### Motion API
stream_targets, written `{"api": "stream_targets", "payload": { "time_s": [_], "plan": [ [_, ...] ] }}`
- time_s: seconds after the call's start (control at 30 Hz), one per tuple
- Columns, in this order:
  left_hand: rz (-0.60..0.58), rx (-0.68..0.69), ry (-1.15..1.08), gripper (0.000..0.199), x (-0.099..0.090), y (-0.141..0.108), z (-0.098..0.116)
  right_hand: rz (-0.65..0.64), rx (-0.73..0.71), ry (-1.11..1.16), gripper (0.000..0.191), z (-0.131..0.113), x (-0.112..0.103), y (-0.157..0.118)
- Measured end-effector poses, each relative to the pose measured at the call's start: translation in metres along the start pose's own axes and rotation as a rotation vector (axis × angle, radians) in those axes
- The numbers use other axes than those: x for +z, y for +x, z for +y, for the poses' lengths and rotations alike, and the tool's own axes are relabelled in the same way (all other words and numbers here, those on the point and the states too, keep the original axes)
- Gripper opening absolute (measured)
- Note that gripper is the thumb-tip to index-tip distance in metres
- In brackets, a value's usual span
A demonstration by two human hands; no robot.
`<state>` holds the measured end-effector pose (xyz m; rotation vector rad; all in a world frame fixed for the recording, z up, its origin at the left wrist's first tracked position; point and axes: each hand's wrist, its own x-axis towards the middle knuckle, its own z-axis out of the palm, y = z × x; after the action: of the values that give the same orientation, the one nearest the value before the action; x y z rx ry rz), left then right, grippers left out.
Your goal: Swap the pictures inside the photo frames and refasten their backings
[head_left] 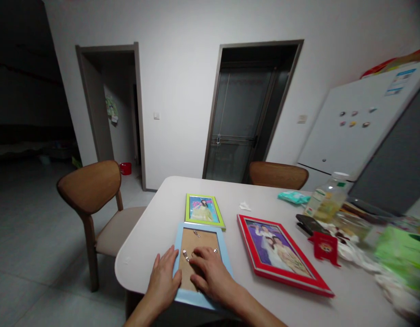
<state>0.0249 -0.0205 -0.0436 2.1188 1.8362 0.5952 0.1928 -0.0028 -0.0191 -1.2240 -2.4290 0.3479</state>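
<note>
A light-blue photo frame [224,254] lies face down at the table's near edge, its brown backing board [205,238] showing. Small metal clips [186,255] sit around the board's edges. My left hand [164,277] lies along the frame's left side, fingers stretched out and thumb apart. Over the board is my right hand [212,274], its fingers bent and the thumb apart, with the fingertips touching the backing near the left clip. Nothing shows in its grasp. Just beyond stands no gap: a green photo frame [222,220] with a portrait lies face up against the blue one.
To the right lies a red photo frame [247,252] with a couple's picture. Further right are a plastic bottle [327,195], a teal packet [293,197], a red card-like item [325,247] and crumpled tissues. Wooden chairs [94,186] stand at the left and far side.
</note>
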Motion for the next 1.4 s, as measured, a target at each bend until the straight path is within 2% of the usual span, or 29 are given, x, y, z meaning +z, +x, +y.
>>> {"api": "stream_targets", "payload": {
  "time_s": [0.13, 0.3, 0.43, 0.63, 0.73, 0.87, 0.97, 1.1, 1.27, 1.4],
  "plan": [
    [0.006, -0.014, -0.002, 0.05, -0.001, 0.0, 0.002, -0.066, -0.051, 0.009, 0.02, -0.003, -0.009, -0.014],
    [0.001, -0.01, -0.003, 0.05, -0.002, 0.001, 0.001, -0.207, -0.138, 0.11, 0.025, -0.003, -0.03, -0.013],
    [0.007, -0.008, -0.008, 0.05, -0.001, 0.0, 0.001, -0.225, -0.132, 0.145, 0.021, 0.0, -0.034, -0.013],
    [0.004, -0.012, 0.001, 0.05, -0.001, 0.002, 0.001, -0.1, -0.084, 0.148, 0.015, 0.003, -0.017, -0.012],
    [0.005, -0.014, 0.0, 0.05, 0.0, 0.002, 0.0, -0.086, -0.074, 0.157, 0.013, 0.005, -0.013, -0.012],
    [0.013, -0.015, -0.037, 0.05, -0.001, 0.002, 0.0, 0.01, 0.055, 0.171, 0.032, 0.007, -0.013, -0.015],
    [0.02, -0.027, -0.083, 0.05, -0.003, 0.002, 0.002, 0.07, 0.168, 0.105, 0.035, 0.007, -0.012, -0.014],
    [0.014, -0.028, -0.082, 0.05, -0.004, 0.002, 0.004, 0.053, 0.155, 0.053, 0.034, 0.005, -0.008, -0.008],
    [0.015, -0.026, -0.097, 0.049, -0.002, 0.002, 0.002, 0.124, 0.197, 0.092, 0.038, 0.007, 0.0, -0.001],
    [0.021, -0.034, -0.152, 0.049, -0.002, 0.002, 0.0, 0.174, 0.193, 0.111, 0.037, 0.01, -0.003, 0.001]
  ]
}}
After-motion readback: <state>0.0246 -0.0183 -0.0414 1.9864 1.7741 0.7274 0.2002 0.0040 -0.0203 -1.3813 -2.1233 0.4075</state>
